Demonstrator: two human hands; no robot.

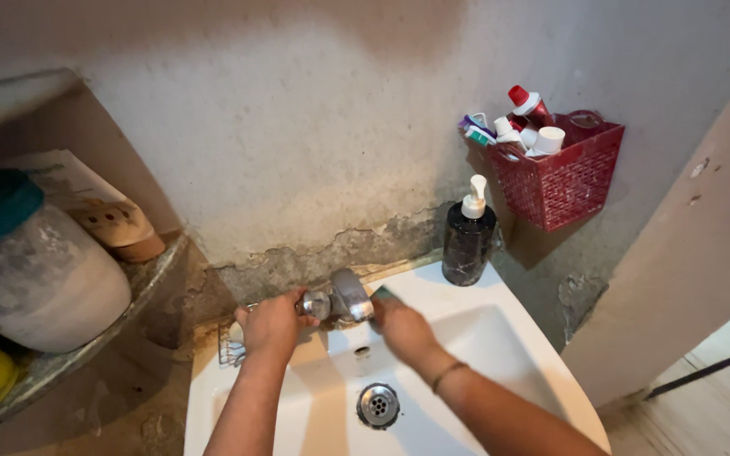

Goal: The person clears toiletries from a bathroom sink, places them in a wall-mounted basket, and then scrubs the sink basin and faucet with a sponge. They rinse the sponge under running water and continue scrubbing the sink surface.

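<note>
1. Head view, centre of the frame: the metal tap (344, 297) stands at the back edge of the white sink (500, 338), just under the cracked wall (297, 127). It is a short chrome piece with a rounded body, shiny and probably wet, so I judge it slippery. It is stiff and fixed, and it will not bend.

2. The left hand (270, 325) is closed around the left end of the tap, fingers curled on it. This seems a good place to hold, because the end is narrow and round.

3. The right hand (403, 328) presses a small dark-green thing, perhaps a scrub pad (384, 295), against the right side of the tap. The fingers are bent over it; how firm the grip is, I cannot tell. The pad looks soft and light. A thin bracelet (449, 374) is on this wrist.

4. Lower centre: the round metal drain (378, 404) with small holes, in smooth glazed ceramic.

5. Right of the tap: a dark soap bottle (468, 241) with a white pump, standing upright on the sink rim.

6. Upper right: a red plastic basket (563, 181) with a grid wall, holding tubes and brushes.

7. Left edge: a rough shelf (141, 291) carrying a big dusty jar (35, 283) with a teal lid.
</note>
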